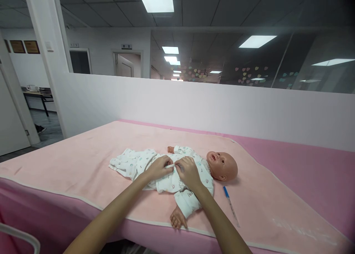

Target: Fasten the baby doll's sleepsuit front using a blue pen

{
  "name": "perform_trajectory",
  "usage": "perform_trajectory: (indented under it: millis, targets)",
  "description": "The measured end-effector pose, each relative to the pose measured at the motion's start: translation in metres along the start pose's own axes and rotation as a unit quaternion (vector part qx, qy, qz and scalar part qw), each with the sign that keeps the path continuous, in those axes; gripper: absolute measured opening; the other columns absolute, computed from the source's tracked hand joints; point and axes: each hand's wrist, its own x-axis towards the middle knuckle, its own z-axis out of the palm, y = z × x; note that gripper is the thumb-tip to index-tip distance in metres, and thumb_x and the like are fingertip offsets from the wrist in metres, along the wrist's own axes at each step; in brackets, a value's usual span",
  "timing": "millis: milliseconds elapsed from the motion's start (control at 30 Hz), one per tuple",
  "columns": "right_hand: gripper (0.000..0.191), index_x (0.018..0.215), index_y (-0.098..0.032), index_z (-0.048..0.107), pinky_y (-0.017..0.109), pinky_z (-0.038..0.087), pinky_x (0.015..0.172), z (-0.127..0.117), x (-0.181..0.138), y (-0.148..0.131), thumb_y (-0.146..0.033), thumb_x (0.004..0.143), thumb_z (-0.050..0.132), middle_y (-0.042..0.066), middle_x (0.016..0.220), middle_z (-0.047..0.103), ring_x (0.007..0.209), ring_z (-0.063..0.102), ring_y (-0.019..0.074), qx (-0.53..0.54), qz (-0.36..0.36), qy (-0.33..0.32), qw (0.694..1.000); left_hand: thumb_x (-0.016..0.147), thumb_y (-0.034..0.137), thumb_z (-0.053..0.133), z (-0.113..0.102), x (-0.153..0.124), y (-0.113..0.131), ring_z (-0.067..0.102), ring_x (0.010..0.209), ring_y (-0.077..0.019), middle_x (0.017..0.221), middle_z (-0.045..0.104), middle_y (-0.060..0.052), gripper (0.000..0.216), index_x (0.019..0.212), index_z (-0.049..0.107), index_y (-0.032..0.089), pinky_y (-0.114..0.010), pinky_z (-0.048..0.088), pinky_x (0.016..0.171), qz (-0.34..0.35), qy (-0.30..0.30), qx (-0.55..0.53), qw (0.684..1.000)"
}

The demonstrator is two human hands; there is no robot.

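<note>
We pinch the front of the doll's white romper [169,180] with the fingers of our left hand [161,167] and right hand [188,171], both grasping cloth at its chest. The doll [222,165] lies on the pink towel [83,161], a blue-capped pen [230,205] just right of it.

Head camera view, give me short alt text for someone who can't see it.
Two bare hands, left hand and right hand, pinch the front of a baby doll's printed white sleepsuit at its chest. The doll lies on its back, head to the right, on a pink blanket over a table. A blue-capped pen lies beside the doll.
</note>
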Motion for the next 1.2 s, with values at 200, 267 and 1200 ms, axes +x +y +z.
perform_trajectory:
  millis: [200,267,1200]
  targets:
    - [0.013,0.075,-0.019,0.056,0.03,0.034,0.079,-0.0008,0.0001,-0.0015,-0.012,0.077,0.045,0.001,0.073,0.057,0.076,0.048,0.0141,-0.003,0.002,-0.003,1.0,0.07,0.026,0.045,0.0035,-0.0017,-0.0025,0.047,0.072,-0.0154,0.078,0.053,-0.002,0.015,0.08,0.052,0.017,-0.026,0.036,0.063,0.004,0.006,0.031,0.999]
    - [0.013,0.074,-0.019,0.055,0.03,0.033,0.08,-0.0008,-0.0001,-0.0013,-0.012,0.078,0.045,0.001,0.073,0.057,0.076,0.048,0.0143,-0.003,0.004,-0.005,1.0,0.069,0.024,0.045,0.0034,-0.0016,-0.0031,0.047,0.072,-0.0152,0.078,0.053,-0.001,0.014,0.08,0.052,0.017,-0.025,0.036,0.064,0.008,0.002,0.026,1.0]
    - [0.012,0.077,-0.019,0.056,0.03,0.034,0.078,-0.0022,-0.0017,-0.0029,-0.015,0.079,0.045,0.001,0.074,0.057,0.076,0.047,0.0146,0.008,0.01,-0.013,1.0,0.072,0.021,0.042,-0.003,-0.0001,-0.0046,0.041,0.063,-0.0112,0.07,0.05,0.001,0.014,0.078,0.053,0.016,-0.022,0.032,0.057,-0.003,-0.039,-0.083,0.996]
